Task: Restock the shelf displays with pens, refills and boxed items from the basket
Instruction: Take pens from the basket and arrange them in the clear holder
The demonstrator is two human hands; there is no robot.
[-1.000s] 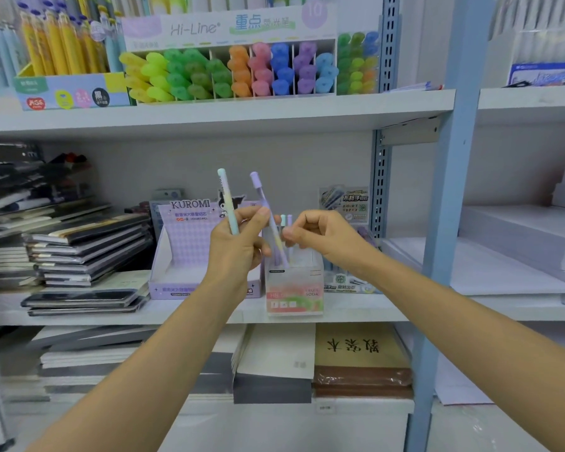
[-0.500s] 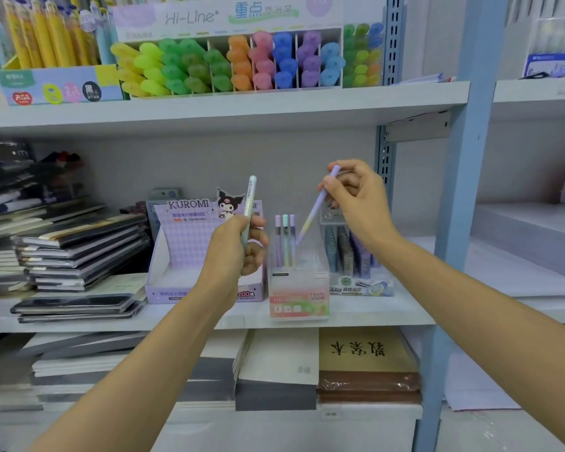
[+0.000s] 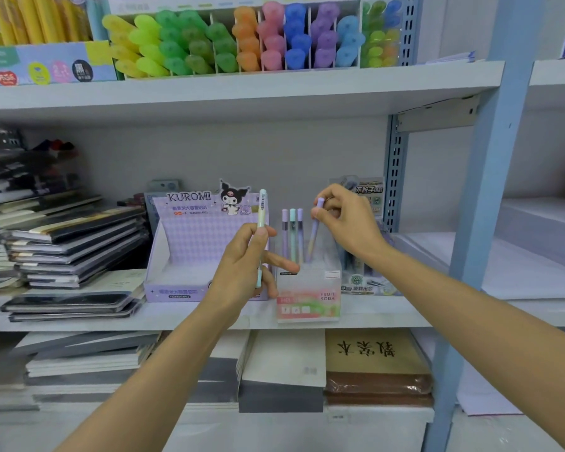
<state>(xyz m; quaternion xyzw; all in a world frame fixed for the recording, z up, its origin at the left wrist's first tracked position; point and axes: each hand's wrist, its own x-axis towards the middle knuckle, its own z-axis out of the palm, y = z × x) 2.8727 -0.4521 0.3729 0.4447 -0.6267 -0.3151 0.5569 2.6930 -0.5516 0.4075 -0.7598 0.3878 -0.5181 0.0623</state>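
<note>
Right now the left hand [image 3: 245, 265] grips a slim mint-green pen [image 3: 262, 207] upright, thumb and curled fingers round its lower barrel, one finger stretched out towards the frosted plastic pen box [image 3: 309, 301] just beside it. A barcode sticker wraps the pen's upper end. The right hand [image 3: 346, 220] pinches the rounded cap of a lilac pen [image 3: 313, 236] between thumb and fingertips; the pen leans slightly, its barrel fading to pale yellow lower down, and its lower end dips inside the box. Three standing pens [image 3: 293, 230], two lilac and one mint, rise straight from the same box, close together, just left of the leaning one. The box is translucent and squarish, with a pink and green printed band reading FRUIT SODA. Behind the left hand sits a purple checked cardboard Kuromi display tray [image 3: 190, 249]. Both stand on the pale middle shelf [image 3: 177, 316]. To the left, glossy dark notebooks [image 3: 72, 243] lie stacked flat. Overhead, chunky matte highlighters [image 3: 242, 37] fill a divided rack, sorted by colour.
</note>
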